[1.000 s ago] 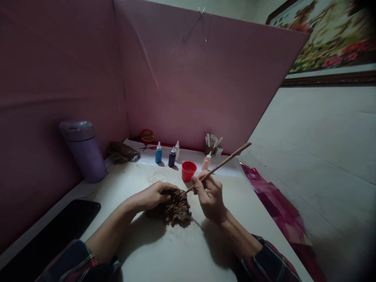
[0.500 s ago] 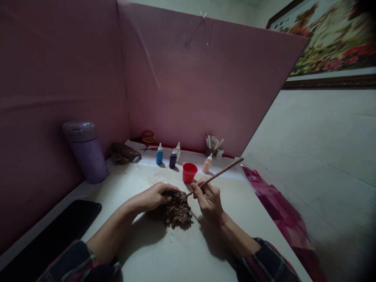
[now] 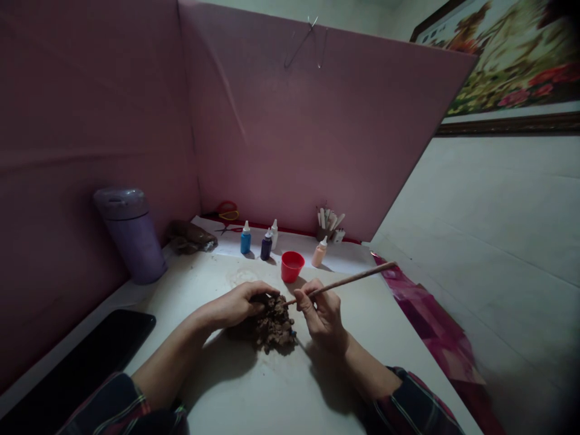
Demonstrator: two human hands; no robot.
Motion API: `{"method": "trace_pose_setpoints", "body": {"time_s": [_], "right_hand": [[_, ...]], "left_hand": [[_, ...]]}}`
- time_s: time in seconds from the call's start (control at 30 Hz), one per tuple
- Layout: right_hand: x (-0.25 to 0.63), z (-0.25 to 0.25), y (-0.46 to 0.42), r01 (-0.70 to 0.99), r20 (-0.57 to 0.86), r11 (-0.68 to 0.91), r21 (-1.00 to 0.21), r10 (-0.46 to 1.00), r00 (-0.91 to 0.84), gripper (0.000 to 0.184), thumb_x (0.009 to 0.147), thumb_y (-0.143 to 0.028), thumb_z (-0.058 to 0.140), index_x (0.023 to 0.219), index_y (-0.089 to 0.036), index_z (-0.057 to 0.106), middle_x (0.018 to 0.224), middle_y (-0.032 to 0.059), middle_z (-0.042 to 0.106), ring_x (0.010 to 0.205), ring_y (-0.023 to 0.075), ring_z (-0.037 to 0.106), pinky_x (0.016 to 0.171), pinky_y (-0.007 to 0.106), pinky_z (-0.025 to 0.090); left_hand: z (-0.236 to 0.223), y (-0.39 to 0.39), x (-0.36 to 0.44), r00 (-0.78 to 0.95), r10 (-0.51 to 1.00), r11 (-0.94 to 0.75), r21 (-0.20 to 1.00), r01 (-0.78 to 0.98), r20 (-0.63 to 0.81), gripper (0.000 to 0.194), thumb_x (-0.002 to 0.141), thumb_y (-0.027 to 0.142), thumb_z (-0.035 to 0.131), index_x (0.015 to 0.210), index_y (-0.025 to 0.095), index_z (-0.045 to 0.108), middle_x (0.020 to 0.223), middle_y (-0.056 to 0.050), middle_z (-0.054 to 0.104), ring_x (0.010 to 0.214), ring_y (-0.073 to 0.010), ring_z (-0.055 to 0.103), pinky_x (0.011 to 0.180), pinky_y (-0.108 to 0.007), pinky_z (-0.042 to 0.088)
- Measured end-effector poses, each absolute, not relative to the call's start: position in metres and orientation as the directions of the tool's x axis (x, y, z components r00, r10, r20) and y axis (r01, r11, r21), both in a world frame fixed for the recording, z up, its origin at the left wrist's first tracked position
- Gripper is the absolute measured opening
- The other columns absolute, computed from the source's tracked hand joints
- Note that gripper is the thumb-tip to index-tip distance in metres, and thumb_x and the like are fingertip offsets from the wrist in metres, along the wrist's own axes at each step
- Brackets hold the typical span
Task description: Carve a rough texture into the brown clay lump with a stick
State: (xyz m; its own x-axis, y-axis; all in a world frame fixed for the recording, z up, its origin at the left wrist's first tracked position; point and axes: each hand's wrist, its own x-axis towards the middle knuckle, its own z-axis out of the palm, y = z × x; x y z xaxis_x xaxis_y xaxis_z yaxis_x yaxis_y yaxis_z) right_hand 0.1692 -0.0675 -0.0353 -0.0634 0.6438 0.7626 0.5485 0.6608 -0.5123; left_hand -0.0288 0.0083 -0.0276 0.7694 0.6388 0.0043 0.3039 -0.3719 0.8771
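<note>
A rough, crumbly lump of brown clay (image 3: 275, 329) sits on the white table (image 3: 254, 399). My left hand (image 3: 242, 302) curls round its upper left side, with the fingertips on its top. Between the thumb and fingers of my right hand (image 3: 324, 317) is a thin brown stick (image 3: 353, 279), slanting up to the right. Its lower end touches the upper right of the clay. A small bluish bit shows at the clay's right edge, too small to name. Just behind the clay stands a red cup (image 3: 292, 266).
Small paint bottles in blue (image 3: 245, 238), dark purple (image 3: 266, 245), white and peach (image 3: 319, 252) stand behind. A holder of tools (image 3: 328, 223), scissors (image 3: 228, 210) and a brown bagged lump (image 3: 193, 235) line the back. A purple tumbler (image 3: 131, 235) and black phone-like slab (image 3: 90, 362) are at left.
The stick has tipped lower, its upper end now further right and down. Its working end has shifted slightly left on the clay. My left hand stays nearly in place.
</note>
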Motion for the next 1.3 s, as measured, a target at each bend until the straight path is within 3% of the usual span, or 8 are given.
{"method": "trace_pose_setpoints", "body": {"time_s": [0.23,0.5,0.73,0.9,1.17,1.3], "right_hand": [[0.172,-0.037,-0.068,0.574,0.797,0.695,-0.433,0.593,-0.115,0.015,0.092,-0.014,0.049,0.079,-0.020,0.052,0.065,-0.0025,0.050,0.053,0.0108,0.046,0.052,0.024,0.036],[0.149,-0.041,-0.075,0.517,0.788,0.738,-0.434,0.589,-0.179,0.011,0.091,-0.016,0.049,0.080,-0.020,0.050,0.063,-0.0021,0.051,0.052,0.0120,0.048,0.052,0.025,0.038],[0.153,-0.034,-0.076,0.475,0.745,0.678,-0.561,0.663,-0.066,0.013,0.092,-0.018,0.050,0.079,-0.020,0.051,0.058,-0.0042,0.047,0.049,0.0108,0.046,0.049,0.024,0.037],[0.154,-0.030,-0.072,0.510,0.759,0.695,-0.506,0.640,-0.119,0.013,0.091,-0.016,0.049,0.079,-0.020,0.050,0.061,-0.0038,0.046,0.050,0.0106,0.046,0.050,0.024,0.037],[0.150,-0.032,-0.067,0.567,0.657,0.639,-0.520,0.723,-0.211,0.010,0.091,-0.015,0.047,0.082,-0.019,0.051,0.062,-0.0029,0.050,0.051,0.0116,0.050,0.054,0.025,0.040],[0.153,-0.030,-0.073,0.513,0.689,0.618,-0.595,0.722,-0.070,0.014,0.092,-0.018,0.049,0.078,-0.020,0.049,0.059,-0.0042,0.047,0.049,0.0108,0.048,0.051,0.024,0.039]], "left_hand": [[-0.024,0.006,-0.028,0.773,0.634,-0.406,0.850,0.335,-0.001,0.048,0.071,0.010,0.048,0.116,0.014,0.061,0.114,-0.008,0.066,0.110,-0.0228,0.057,0.100,-0.034,0.041],[-0.016,0.001,-0.027,0.788,0.616,-0.401,0.853,0.335,-0.020,0.040,0.075,0.014,0.047,0.112,0.014,0.063,0.110,-0.008,0.067,0.102,-0.0222,0.059,0.093,-0.032,0.045],[-0.014,0.000,-0.027,0.771,0.635,-0.372,0.860,0.348,-0.038,0.047,0.071,0.009,0.046,0.116,0.012,0.062,0.114,-0.008,0.066,0.106,-0.0224,0.058,0.095,-0.032,0.044],[-0.014,0.000,-0.026,0.772,0.635,-0.361,0.869,0.340,-0.038,0.048,0.070,0.008,0.045,0.115,0.011,0.062,0.113,-0.009,0.067,0.105,-0.0225,0.059,0.096,-0.033,0.044],[-0.019,0.002,-0.026,0.768,0.640,-0.382,0.864,0.328,-0.008,0.050,0.071,0.008,0.046,0.119,0.013,0.061,0.119,-0.009,0.065,0.111,-0.0224,0.057,0.102,-0.034,0.040],[-0.018,0.001,-0.026,0.768,0.640,-0.366,0.867,0.338,-0.030,0.048,0.071,0.009,0.046,0.117,0.013,0.062,0.116,-0.009,0.066,0.107,-0.0221,0.058,0.099,-0.033,0.042]]}}
